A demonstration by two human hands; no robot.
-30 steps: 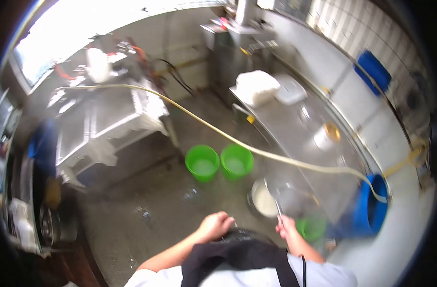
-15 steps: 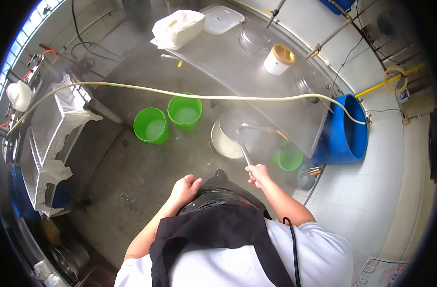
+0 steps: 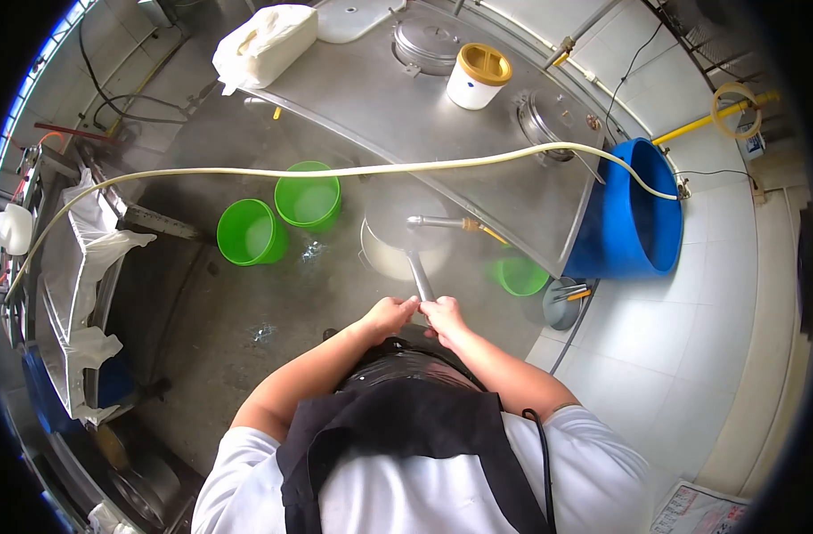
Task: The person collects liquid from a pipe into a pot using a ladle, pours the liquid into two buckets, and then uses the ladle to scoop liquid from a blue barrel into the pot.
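Both my hands grip the long metal handle of a ladle that reaches down into a steel pot of white liquid on the floor. My left hand holds the handle's near end from the left, and my right hand holds it from the right, the two touching. A metal spout juts from the steel tank over the pot. I wear a black apron over a white shirt.
Two green buckets stand left of the pot, a smaller green one to its right. A cream hose spans the room into a blue barrel. A white tub and white bundle rest on the tank. A cloth-lined trough stands left.
My left hand has come up from the apron to join my right hand on the ladle handle. My head has tilted further down, so the scene sits higher in view.
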